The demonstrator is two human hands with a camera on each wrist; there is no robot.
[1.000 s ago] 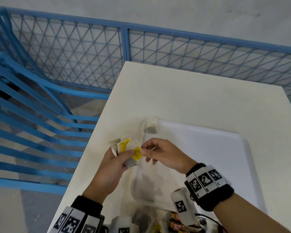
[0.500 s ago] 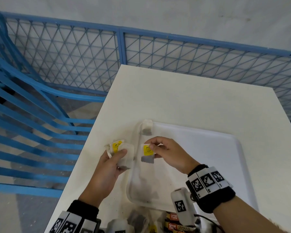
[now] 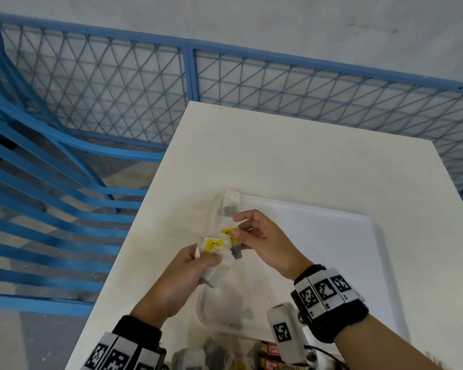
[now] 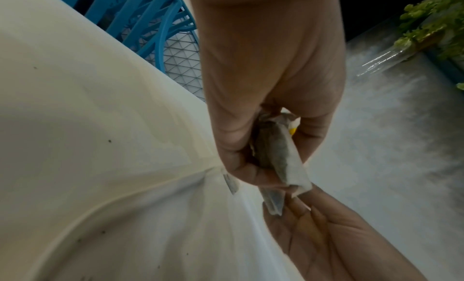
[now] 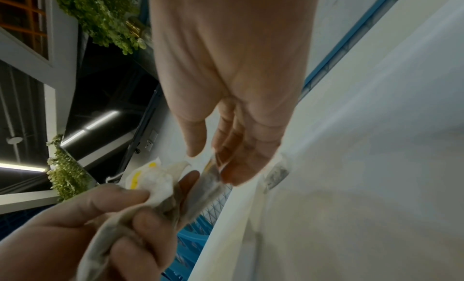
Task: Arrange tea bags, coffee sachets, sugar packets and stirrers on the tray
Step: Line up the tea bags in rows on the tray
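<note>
We see left hand gripping tea bag bunch; right hand pinching one tea bag, hanging lengthwise above tray left rim.

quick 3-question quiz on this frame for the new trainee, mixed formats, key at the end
1. True or false: the left hand grips a bunch of tea bags.
2. Where does the lone tea bag lie on the tray? A) far left corner B) right edge C) centre
3. Fill in: the right hand pinches one tea bag by its ____ tag.

Key: 1 true; 2 A; 3 yellow
</note>
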